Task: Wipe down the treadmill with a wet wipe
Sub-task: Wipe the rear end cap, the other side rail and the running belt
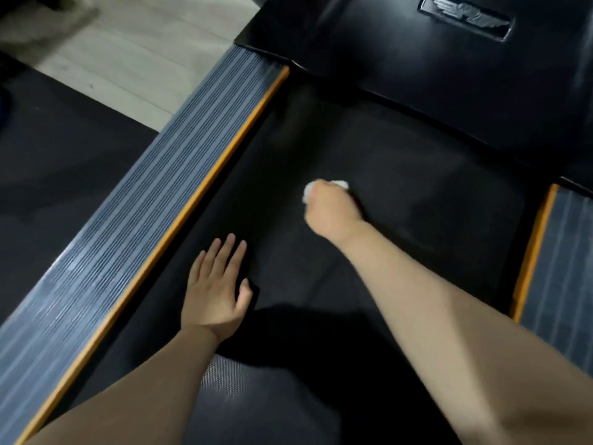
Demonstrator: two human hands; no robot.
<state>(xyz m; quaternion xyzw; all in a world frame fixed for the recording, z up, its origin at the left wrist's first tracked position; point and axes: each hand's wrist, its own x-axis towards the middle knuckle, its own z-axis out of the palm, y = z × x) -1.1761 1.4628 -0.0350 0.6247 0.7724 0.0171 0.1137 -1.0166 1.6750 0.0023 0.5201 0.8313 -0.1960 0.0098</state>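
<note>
Head view: my right hand [330, 208] fisted round balled wet wipe [340, 184], pressing it mid-belt on treadmill belt [401, 175]. Left hand [215, 293] flat, fingers spread, nearer me. Belt's long axis runs ahead toward motor cover [417, 65].

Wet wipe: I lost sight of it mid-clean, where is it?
In the head view the wet wipe is bunched in the right hand, on the black belt just below the motor cover, ahead of the flat left hand.
</note>
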